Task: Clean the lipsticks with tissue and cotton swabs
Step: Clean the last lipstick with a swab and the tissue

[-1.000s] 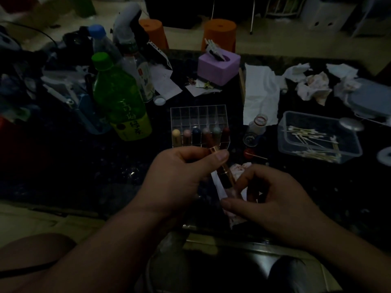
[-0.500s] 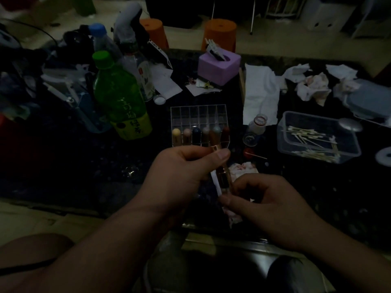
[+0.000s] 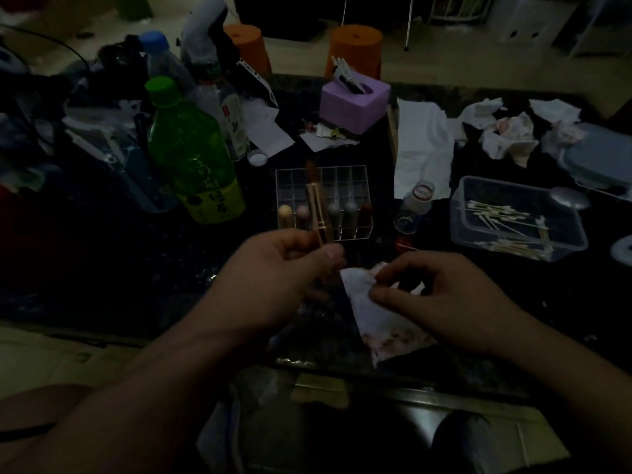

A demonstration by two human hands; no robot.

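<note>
Holding a gold-cased lipstick (image 3: 316, 203) upright by its base, the left hand (image 3: 273, 278) has thumb and fingers curled round it. The lipstick's dark reddish bullet stands in front of the clear acrylic grid organizer (image 3: 345, 179) on the dark speckled tabletop (image 3: 136, 268). Just beside it, the right hand (image 3: 441, 295) pinches a crumpled white tissue (image 3: 376, 323), blotched with what look like reddish stains in this dim light. Further right sits a clear plastic tub (image 3: 456, 220) of wooden cotton swabs (image 3: 492, 213); a green plastic bottle (image 3: 188, 148) stands to the left.
</note>
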